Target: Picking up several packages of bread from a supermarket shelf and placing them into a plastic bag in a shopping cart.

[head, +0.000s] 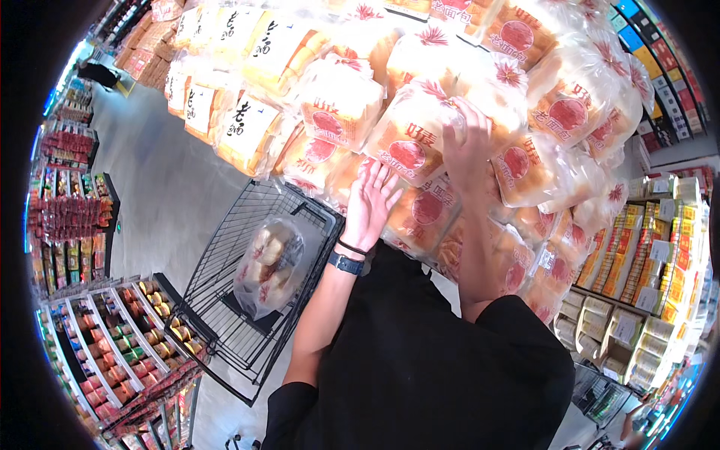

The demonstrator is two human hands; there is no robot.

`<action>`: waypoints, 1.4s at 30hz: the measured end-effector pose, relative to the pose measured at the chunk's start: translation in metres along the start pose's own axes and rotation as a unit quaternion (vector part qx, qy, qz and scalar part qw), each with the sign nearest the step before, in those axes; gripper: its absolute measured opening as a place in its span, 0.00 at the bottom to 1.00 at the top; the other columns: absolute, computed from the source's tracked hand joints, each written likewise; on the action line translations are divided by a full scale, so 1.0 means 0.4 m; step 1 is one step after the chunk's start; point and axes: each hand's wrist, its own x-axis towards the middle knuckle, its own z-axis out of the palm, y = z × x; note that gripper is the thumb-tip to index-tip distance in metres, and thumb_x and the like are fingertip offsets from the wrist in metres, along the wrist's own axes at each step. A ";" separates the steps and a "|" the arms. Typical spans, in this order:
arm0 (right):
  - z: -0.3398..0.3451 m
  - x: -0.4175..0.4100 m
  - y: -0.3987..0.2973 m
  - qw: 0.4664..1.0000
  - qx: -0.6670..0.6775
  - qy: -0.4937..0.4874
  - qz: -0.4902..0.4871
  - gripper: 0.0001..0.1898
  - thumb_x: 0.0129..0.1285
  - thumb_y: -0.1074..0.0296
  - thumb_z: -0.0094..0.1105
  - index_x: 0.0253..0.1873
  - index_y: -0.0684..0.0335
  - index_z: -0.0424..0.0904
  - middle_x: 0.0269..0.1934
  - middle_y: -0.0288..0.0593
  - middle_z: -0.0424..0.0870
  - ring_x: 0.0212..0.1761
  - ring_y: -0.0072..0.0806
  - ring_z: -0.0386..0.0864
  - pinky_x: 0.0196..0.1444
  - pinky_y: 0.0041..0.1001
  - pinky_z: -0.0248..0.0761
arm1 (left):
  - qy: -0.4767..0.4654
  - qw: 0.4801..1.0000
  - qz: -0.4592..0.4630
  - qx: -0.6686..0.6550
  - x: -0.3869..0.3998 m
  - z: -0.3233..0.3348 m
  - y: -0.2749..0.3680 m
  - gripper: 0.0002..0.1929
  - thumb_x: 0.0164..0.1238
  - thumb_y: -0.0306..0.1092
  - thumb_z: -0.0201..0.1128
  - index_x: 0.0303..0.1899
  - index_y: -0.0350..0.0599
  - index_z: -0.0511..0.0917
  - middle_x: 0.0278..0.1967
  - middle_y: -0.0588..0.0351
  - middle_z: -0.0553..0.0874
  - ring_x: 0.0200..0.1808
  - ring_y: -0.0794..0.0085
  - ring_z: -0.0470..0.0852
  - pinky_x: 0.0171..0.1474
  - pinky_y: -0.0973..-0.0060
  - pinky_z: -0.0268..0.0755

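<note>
A clear plastic bag of bread loaves [406, 138] with red print lies at the front of a tall pile of similar bags. My right hand [469, 138] grips its right side, fingers curled over the plastic near the gathered end. Palm up with fingers spread, my left hand [367, 207] is at the bag's lower left edge, fingertips close against it. Whether those fingers reach beneath it I cannot tell. A dark watch [345, 264] and a black band circle my left wrist. More bagged bread [433, 211] lies below and between my hands.
Left of me stands a black wire shopping cart [225, 230], with a clear bag of bread [270, 261] inside. Shelves of cups [121, 343] are at lower left, and stacked packaged goods [635, 259] at right. A person in dark clothing [98, 74] is far off at upper left.
</note>
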 end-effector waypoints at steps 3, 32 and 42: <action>0.028 -0.005 -0.013 0.999 0.041 0.003 0.023 0.19 0.65 0.71 0.55 0.60 0.67 0.77 0.60 0.54 0.78 0.61 0.50 0.74 0.67 0.44 0.64 | -0.004 1.000 0.003 -0.006 0.011 -0.005 0.002 0.36 0.81 0.53 0.46 0.79 0.43 0.51 0.77 0.52 0.63 0.76 0.58 0.64 0.76 0.57 0.57; 0.069 0.000 -0.027 1.000 0.008 0.008 0.009 0.23 0.65 0.76 0.53 0.65 0.72 0.73 0.65 0.57 0.74 0.69 0.49 0.70 0.73 0.41 0.62 | -0.027 0.999 0.033 -0.018 0.017 -0.052 0.039 0.34 0.82 0.53 0.44 0.79 0.43 0.52 0.75 0.53 0.65 0.73 0.58 0.68 0.76 0.57 0.57; 0.013 -0.049 -0.034 0.999 -0.019 -0.003 0.032 0.28 0.68 0.69 0.57 0.71 0.72 0.66 0.70 0.58 0.66 0.73 0.47 0.65 0.72 0.41 0.63 | -0.043 0.999 0.025 -0.015 -0.006 -0.041 0.051 0.33 0.83 0.51 0.45 0.78 0.42 0.54 0.76 0.51 0.63 0.74 0.57 0.68 0.76 0.56 0.58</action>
